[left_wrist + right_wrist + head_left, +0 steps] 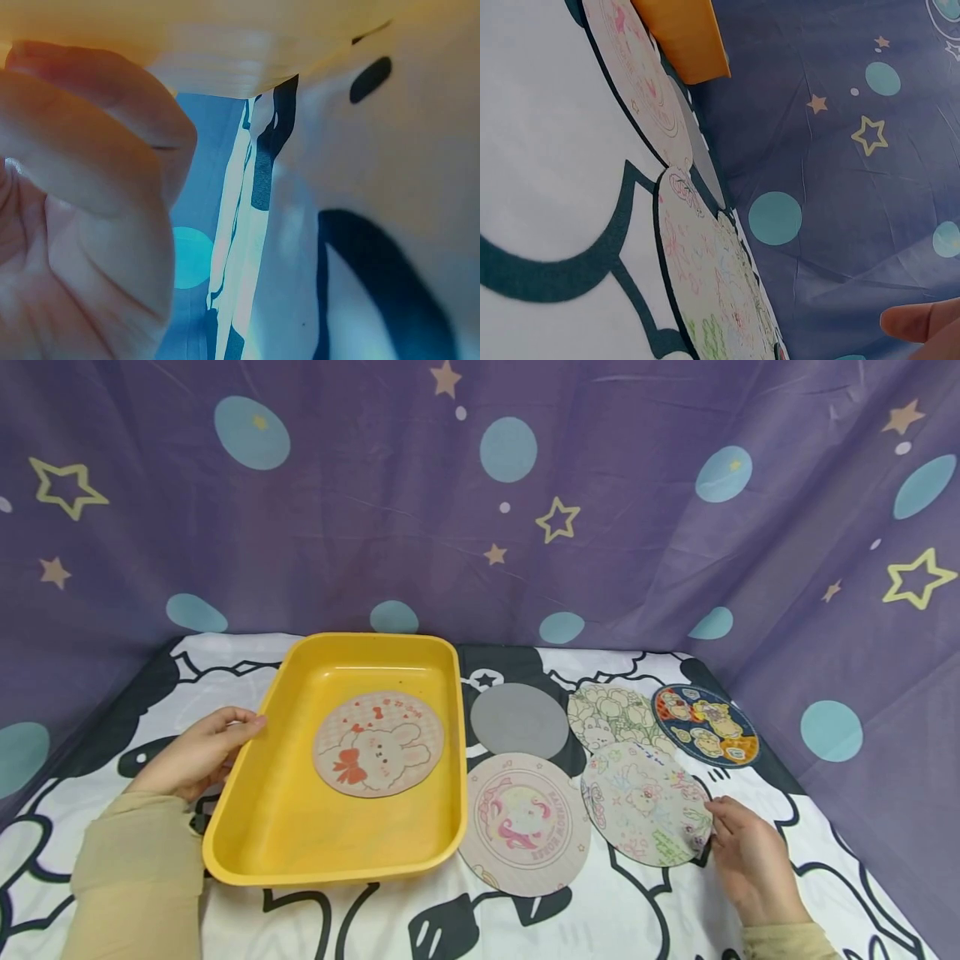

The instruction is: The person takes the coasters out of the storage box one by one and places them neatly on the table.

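Observation:
My left hand (197,753) grips the left rim of a yellow rectangular tray (255,827), thumb on top. In the left wrist view, the curled fingers (112,142) sit beneath the tray's yellow edge. Inside the tray lies a round pink mat with a bunny and red bow (378,743). My right hand (753,860) is at the right edge of a round mat with pastel doodles (645,802), fingertips right at its rim. That mat lies flat on the cloth; in the right wrist view one finger (919,321) shows at the lower right.
Right of the tray lie a plain grey round mat (519,721) and a pink unicorn mat (525,860). Farther right are a pale green bunny mat (611,710) and a dark blue one (705,724). A purple curtain (420,543) hangs behind the black-and-white cloth (360,935).

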`<action>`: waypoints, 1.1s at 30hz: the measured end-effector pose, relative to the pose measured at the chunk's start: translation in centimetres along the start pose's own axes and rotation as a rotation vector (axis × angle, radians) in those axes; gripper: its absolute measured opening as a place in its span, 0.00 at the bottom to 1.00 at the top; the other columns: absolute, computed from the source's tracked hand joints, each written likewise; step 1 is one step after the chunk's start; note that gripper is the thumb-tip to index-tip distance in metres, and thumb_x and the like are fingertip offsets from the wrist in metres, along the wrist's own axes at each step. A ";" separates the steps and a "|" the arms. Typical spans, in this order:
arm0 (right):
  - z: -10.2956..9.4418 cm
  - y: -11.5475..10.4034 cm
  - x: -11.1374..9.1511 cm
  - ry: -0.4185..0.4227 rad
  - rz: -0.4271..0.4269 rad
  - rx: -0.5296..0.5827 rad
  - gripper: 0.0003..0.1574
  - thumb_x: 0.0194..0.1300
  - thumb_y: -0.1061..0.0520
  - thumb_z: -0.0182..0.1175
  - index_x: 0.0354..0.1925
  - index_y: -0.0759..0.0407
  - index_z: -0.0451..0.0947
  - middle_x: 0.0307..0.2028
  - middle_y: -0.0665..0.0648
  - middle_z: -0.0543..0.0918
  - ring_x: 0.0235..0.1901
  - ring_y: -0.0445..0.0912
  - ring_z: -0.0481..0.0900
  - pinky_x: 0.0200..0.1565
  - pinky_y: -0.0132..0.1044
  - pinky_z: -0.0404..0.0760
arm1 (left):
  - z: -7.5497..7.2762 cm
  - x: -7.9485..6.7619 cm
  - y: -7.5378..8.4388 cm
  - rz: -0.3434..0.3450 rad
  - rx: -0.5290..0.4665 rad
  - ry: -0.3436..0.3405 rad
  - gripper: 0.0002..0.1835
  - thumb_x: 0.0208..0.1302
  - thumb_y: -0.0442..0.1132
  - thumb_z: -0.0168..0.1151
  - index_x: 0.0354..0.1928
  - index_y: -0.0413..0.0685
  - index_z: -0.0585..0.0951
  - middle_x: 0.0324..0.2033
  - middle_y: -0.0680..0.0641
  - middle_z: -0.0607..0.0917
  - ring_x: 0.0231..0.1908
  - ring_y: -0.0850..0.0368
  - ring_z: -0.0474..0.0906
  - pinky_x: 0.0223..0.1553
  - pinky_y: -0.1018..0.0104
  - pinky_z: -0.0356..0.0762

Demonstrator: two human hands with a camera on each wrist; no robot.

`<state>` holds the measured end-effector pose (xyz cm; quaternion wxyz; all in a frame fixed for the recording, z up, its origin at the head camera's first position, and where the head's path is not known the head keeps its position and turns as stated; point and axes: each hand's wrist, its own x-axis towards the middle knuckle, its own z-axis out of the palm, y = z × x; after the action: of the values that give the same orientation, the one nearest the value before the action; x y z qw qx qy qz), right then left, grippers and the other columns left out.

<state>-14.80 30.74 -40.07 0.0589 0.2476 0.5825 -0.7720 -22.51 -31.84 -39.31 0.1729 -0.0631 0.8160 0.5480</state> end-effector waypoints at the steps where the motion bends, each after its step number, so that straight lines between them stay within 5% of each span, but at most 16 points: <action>1: 0.1 0.0 0.0 0.003 0.003 -0.002 0.41 0.78 0.60 0.37 0.77 0.57 0.26 0.76 0.50 0.22 0.74 0.40 0.20 0.74 0.37 0.23 | 0.0 0.0 0.0 0.001 0.000 0.000 0.29 0.74 0.61 0.47 0.58 0.41 0.61 0.35 0.53 0.83 0.33 0.57 0.83 0.35 0.60 0.83; 5: 0.6 -0.2 -0.1 0.007 0.011 0.000 0.41 0.77 0.61 0.38 0.77 0.56 0.28 0.77 0.48 0.22 0.74 0.39 0.20 0.74 0.37 0.24 | 0.0 0.0 -0.1 0.006 -0.004 -0.001 0.29 0.74 0.61 0.47 0.57 0.42 0.61 0.35 0.53 0.83 0.32 0.57 0.83 0.34 0.60 0.83; 8: 1.1 -0.3 -0.3 -0.014 0.008 0.000 0.46 0.77 0.61 0.38 0.75 0.57 0.16 0.76 0.48 0.19 0.74 0.44 0.17 0.74 0.38 0.24 | 0.0 0.0 -0.1 0.011 -0.009 -0.003 0.29 0.74 0.61 0.47 0.57 0.42 0.61 0.34 0.54 0.83 0.31 0.57 0.83 0.34 0.61 0.83; 33: 4.6 -1.5 -1.0 -0.105 -0.009 0.168 0.47 0.77 0.64 0.38 0.76 0.53 0.19 0.79 0.48 0.29 0.78 0.42 0.28 0.76 0.33 0.36 | 0.0 -0.1 -0.1 0.034 -0.010 -0.019 0.28 0.76 0.58 0.45 0.58 0.38 0.59 0.34 0.54 0.84 0.31 0.58 0.83 0.33 0.61 0.84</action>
<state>-15.93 26.74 -37.39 0.0651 0.2081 0.5130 -0.8302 -22.39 -31.90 -39.31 0.1710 -0.0448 0.8125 0.5556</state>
